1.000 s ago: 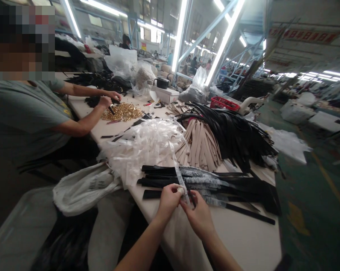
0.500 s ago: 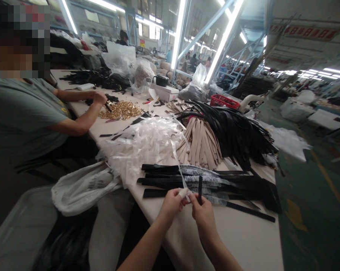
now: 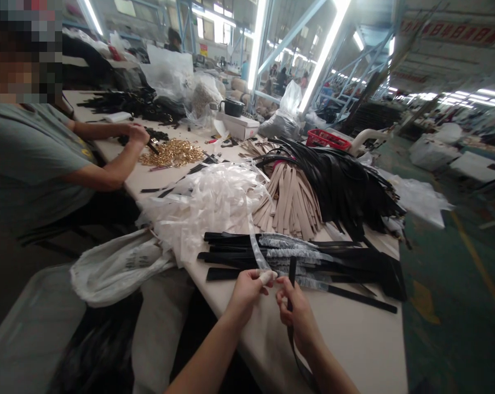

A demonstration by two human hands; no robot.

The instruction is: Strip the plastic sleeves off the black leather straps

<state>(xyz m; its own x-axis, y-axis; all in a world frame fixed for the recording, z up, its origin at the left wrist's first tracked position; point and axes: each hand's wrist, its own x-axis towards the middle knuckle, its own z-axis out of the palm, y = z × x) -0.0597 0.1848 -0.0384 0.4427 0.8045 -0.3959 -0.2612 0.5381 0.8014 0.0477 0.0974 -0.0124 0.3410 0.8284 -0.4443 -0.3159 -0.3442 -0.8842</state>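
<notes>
My left hand (image 3: 247, 290) pinches the end of a thin clear plastic sleeve (image 3: 254, 246) that trails up toward the white pile. A taped fingertip shows at the pinch. My right hand (image 3: 297, 312) is closed round a black belt strap (image 3: 291, 271); the strap stands up between the fingers and hangs down below my wrist over the table edge. Both hands hover at the near edge of the table (image 3: 354, 345), just in front of a row of black straps (image 3: 346, 268), some in clear sleeves.
A heap of clear plastic sleeves (image 3: 214, 205) lies left of a fan of tan straps (image 3: 291, 205) and a big pile of black straps (image 3: 341, 186). A co-worker in a grey shirt (image 3: 29, 164) sits at the left by gold buckles (image 3: 171, 153). A white bag (image 3: 116, 265) hangs off the table.
My right hand has drawn back from the left and lifted the black strap upright; its lower end now hangs below my wrist. The view has tilted down a little.
</notes>
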